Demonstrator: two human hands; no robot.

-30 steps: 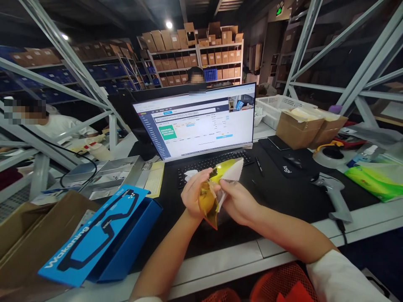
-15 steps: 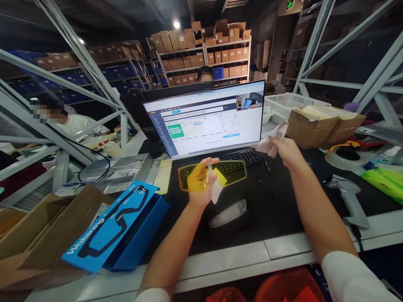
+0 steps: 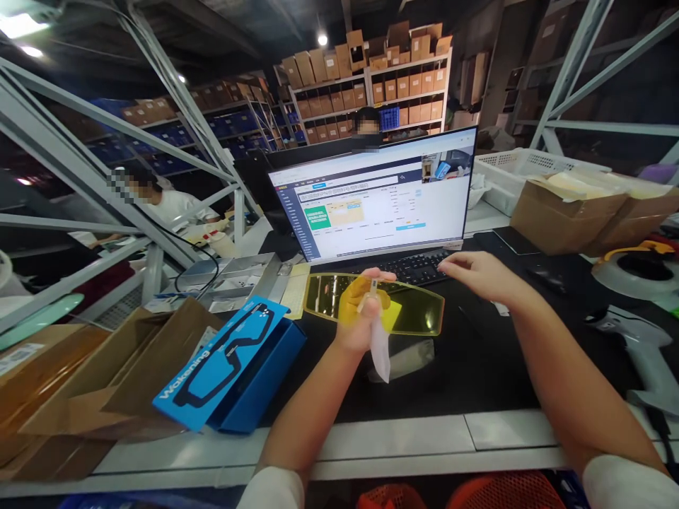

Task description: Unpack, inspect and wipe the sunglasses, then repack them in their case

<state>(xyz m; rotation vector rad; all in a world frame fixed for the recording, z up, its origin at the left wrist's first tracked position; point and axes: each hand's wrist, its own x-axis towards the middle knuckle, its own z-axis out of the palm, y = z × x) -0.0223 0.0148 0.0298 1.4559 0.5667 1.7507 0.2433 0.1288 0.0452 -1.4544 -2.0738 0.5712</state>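
My left hand is closed on a yellow see-through lens, long and curved like a visor, held above the desk. A small clear piece sits at my left fingertips, and a white strip hangs below the thumb. My right hand hovers to the right of the lens, in front of the keyboard. Its fingers are pressed together, with nothing visible in them. Beneath the lens a clear film-like piece lies on the black mat. The blue box, printed with a goggle outline, stands to the left.
A monitor stands behind the keyboard. To the left are an open cardboard box and a grey tray. A barcode scanner, tape roll and cardboard boxes sit on the right. Other people work beyond the metal frame.
My right hand has let go of the crumpled whitish piece and moved in toward the lens. My left hand has turned the lens more level. The view has shifted left.
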